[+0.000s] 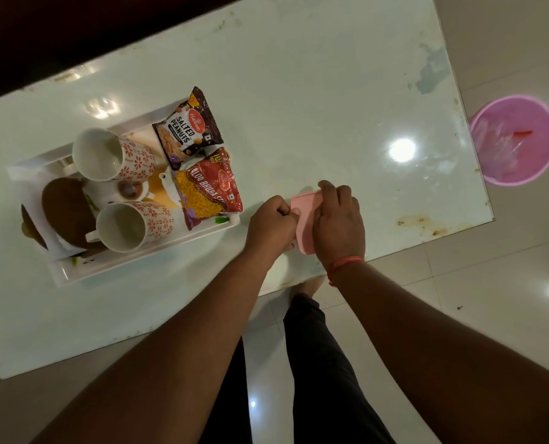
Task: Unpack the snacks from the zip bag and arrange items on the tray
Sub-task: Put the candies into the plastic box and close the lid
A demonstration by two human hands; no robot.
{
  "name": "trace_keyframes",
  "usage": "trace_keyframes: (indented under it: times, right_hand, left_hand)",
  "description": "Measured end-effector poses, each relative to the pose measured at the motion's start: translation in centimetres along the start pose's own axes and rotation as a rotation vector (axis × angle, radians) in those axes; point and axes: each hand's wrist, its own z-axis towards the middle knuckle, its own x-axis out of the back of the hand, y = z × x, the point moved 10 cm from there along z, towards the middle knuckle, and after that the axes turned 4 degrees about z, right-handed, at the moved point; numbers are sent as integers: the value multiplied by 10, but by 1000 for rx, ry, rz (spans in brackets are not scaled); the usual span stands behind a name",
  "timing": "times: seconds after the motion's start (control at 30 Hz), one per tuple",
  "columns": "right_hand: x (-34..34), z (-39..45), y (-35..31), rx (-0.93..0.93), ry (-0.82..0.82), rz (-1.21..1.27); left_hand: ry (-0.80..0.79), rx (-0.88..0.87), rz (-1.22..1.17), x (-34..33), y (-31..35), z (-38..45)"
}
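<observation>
A small pink zip bag [304, 216] lies on the pale table near its front edge. My left hand [271, 227] pinches the bag's left edge with curled fingers. My right hand [338, 221] lies over the bag's right side, fingers curled round its far edge. To the left stands a white tray [138, 257]. On the tray's right side lie a dark salted peanuts packet [188, 128] and a red aloo bhujia packet [210, 190]. Two flower-patterned mugs [112, 155] [132, 225] lie on their sides in the tray.
A brown round item [66, 209] lies at the tray's left end. The glossy table [330, 91] has stains near its right front corner. A pink bin [515, 139] stands on the tiled floor beyond the table's right edge. My legs are below the table's front edge.
</observation>
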Motion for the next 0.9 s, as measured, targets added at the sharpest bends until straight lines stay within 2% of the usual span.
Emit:
trace_keyframes:
  times: [0.1, 0.17, 0.37, 0.43, 0.57, 0.7, 0.83, 0.9]
  right_hand:
    - [1, -1, -1, 6, -9, 34]
    - [5, -2, -1, 5, 3, 70]
    - [13, -4, 3, 29, 87, 173]
    - [17, -8, 8, 57, 133, 159]
    - [12, -16, 12, 123, 129, 52]
    - [9, -15, 10, 150, 72, -25]
    - [7, -15, 14, 44, -31, 104]
    - [15, -15, 22, -34, 10, 216]
  left_hand:
    - [-36, 5, 16, -1, 0, -1]
    - [-2, -70, 61, 0, 5, -6]
    - [295, -469, 332, 9, 31, -33]
    - [333, -519, 402, 8, 33, -38]
    - [337, -549, 441, 9, 35, -39]
    - [312, -502, 413, 9, 35, -35]
    - [265, -387, 335, 10, 21, -32]
    - [279, -318, 214, 14, 9, -34]
